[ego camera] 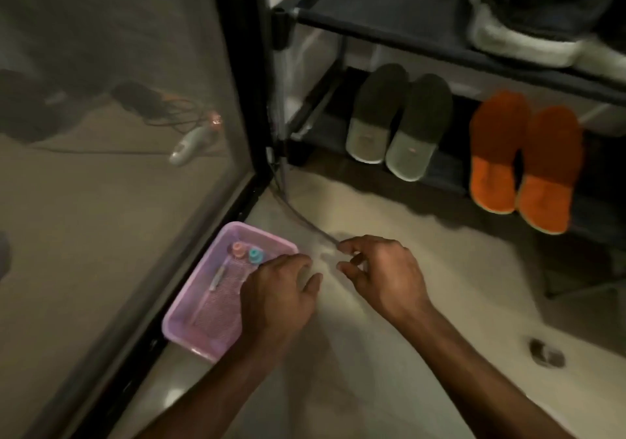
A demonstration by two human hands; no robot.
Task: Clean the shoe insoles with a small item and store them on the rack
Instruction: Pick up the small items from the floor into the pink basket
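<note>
Two grey-green insoles (396, 120) and two orange insoles (523, 159) lie side by side on the lower shelf of a black shoe rack (440, 49). On the floor stands a pink plastic tray (189, 333) holding a pink small bottle (238, 249), a teal small bottle (255, 255) and a thin grey stick (216, 277). My left hand (279, 298) hovers over the tray's right side, fingers loosely bent, holding nothing I can see. My right hand (382, 269) is just right of it above the floor, fingers curled loosely, with nothing visible in it.
A glass door in a black frame (244, 133) stands on the left, with a cable and a white device behind it. A thin cable (305, 218) runs across the floor. A floor drain (547, 352) sits at right. Grey footwear (542, 21) rests on the upper shelf.
</note>
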